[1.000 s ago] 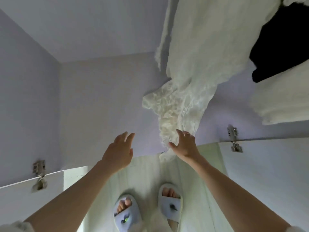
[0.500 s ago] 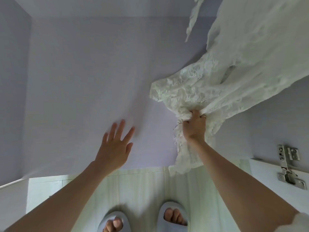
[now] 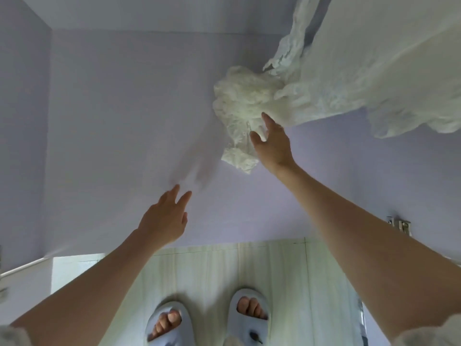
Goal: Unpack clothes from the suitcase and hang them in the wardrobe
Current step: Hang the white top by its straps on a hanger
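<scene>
White crinkled lace garment (image 3: 252, 106) is hanging inside pale lilac wardrobe (image 3: 119, 108), upper right, its bunched lower end dangling in front of back panel. My right hand (image 3: 273, 143) is reaching up to this bunched end, fingers stretched, fingertips touching fabric, not gripping it. My left hand (image 3: 166, 218) is hovering lower left, fingers straight and spread, holding nothing, well apart from garment. Below, my feet in light blue slippers (image 3: 249, 318) are standing on pale wood-pattern floor (image 3: 274, 270). Metal hinge (image 3: 400, 226) is showing at right edge.
</scene>
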Demonstrator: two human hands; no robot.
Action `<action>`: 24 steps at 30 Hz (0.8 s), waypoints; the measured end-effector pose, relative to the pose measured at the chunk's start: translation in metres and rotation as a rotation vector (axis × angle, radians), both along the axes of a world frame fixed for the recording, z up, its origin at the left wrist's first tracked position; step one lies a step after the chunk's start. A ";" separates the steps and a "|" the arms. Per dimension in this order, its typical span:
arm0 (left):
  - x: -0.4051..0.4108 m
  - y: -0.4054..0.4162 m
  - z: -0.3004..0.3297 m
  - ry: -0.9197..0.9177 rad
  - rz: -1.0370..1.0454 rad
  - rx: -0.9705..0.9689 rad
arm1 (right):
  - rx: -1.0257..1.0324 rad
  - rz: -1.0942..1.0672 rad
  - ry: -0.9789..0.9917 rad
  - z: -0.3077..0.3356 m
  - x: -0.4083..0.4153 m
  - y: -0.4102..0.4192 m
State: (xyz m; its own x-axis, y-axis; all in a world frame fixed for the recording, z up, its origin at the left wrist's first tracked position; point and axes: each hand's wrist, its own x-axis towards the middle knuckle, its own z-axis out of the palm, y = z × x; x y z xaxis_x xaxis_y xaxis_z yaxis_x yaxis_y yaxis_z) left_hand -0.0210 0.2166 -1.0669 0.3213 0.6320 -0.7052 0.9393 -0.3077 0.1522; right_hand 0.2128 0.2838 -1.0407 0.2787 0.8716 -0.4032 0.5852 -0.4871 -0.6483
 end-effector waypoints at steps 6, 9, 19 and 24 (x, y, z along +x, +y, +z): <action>-0.008 -0.029 0.051 -0.076 0.054 -0.042 | -0.455 0.181 -0.025 0.029 -0.020 -0.091; -0.011 -0.055 0.082 -0.092 0.080 -0.099 | -0.552 0.250 -0.002 0.053 -0.034 -0.139; -0.019 -0.170 0.178 -0.114 -0.046 -0.183 | -0.543 0.303 0.000 0.143 -0.080 -0.280; -0.022 -0.222 0.209 -0.119 -0.038 -0.151 | -0.511 0.328 -0.028 0.166 -0.093 -0.340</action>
State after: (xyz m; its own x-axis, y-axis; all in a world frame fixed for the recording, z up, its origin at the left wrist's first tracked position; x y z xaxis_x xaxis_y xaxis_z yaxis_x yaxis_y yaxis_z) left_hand -0.0429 -0.0054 -0.8578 0.4291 0.5078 -0.7470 0.9003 -0.3074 0.3083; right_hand 0.1203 -0.0559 -0.8748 0.0450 0.6118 -0.7898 0.7710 -0.5239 -0.3619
